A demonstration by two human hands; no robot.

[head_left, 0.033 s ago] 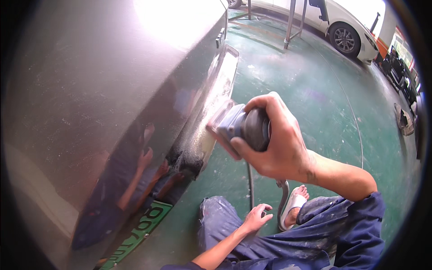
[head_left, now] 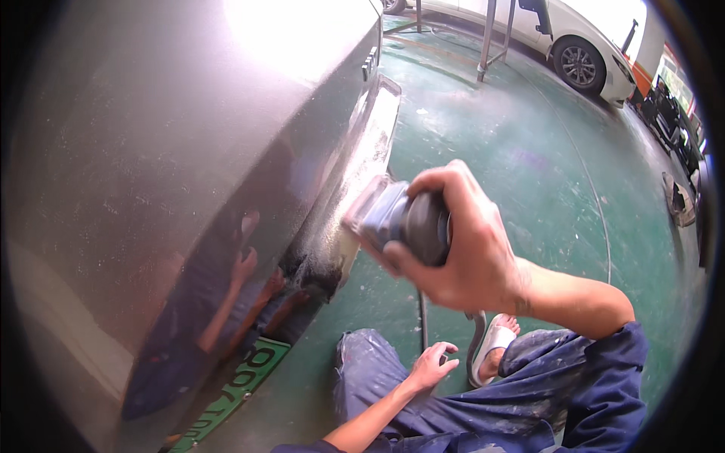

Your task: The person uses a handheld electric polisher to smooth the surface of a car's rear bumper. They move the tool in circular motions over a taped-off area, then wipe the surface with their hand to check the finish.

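My right hand (head_left: 483, 253) is wrapped round the dark rounded top of a power sander (head_left: 429, 226). Its grey body and flat pad, smeared by motion, face the worn, silvery patch of a car bumper (head_left: 349, 192); whether the pad touches the surface cannot be made out. Below the sander hangs a dark hose (head_left: 477, 340). Resting on my dusty blue trouser leg (head_left: 370, 362), my left hand (head_left: 432, 368) has its fingers loosely apart and no visible hold on anything.
The glossy dark car panel (head_left: 151, 166) fills the left side, with a green number plate (head_left: 226, 400) low down. A thin cable (head_left: 585, 174) runs over the green floor (head_left: 521, 158). A metal stand (head_left: 485, 45) and a white car (head_left: 555, 23) are farther off.
The sander and my right hand have shifted slightly down and left along the bumper. My left hand stays where it was.
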